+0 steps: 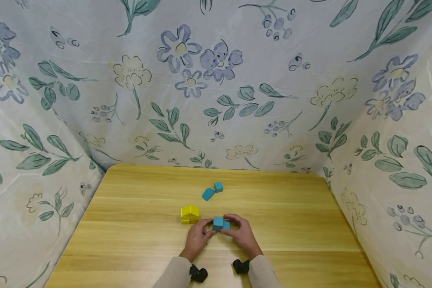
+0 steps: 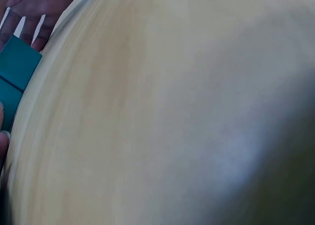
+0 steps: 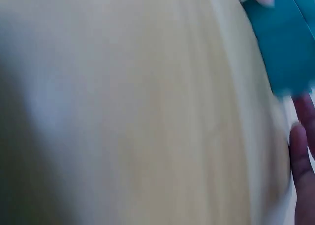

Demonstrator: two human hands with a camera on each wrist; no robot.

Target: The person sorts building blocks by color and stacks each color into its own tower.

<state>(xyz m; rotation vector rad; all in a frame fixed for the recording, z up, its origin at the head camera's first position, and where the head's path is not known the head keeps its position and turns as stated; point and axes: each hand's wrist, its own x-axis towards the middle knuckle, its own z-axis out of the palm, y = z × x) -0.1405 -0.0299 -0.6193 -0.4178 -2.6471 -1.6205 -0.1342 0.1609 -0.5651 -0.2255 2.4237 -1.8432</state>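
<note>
In the head view a blue cube (image 1: 218, 222) stands beside a lower-looking blue block (image 1: 226, 225), both between the two hands. My left hand (image 1: 197, 239) holds the pair at its left side, thumb in front and fingers farther back. On the other side, my right hand (image 1: 243, 235) pinches the right block between thumb and fingers. Two joined teal-blue faces (image 2: 18, 62) show at the left edge of the left wrist view, partly cut off. In the right wrist view, a blurred blue block (image 3: 283, 43) appears at the upper right, with fingertips at it.
Left of the hands stands a small yellow house-shaped group of blocks (image 1: 189, 215). Farther back lie a blue angled block (image 1: 208, 194) and another blue cube (image 1: 219, 187). Floral cloth (image 1: 237, 132) hangs around the wooden table (image 1: 129, 240).
</note>
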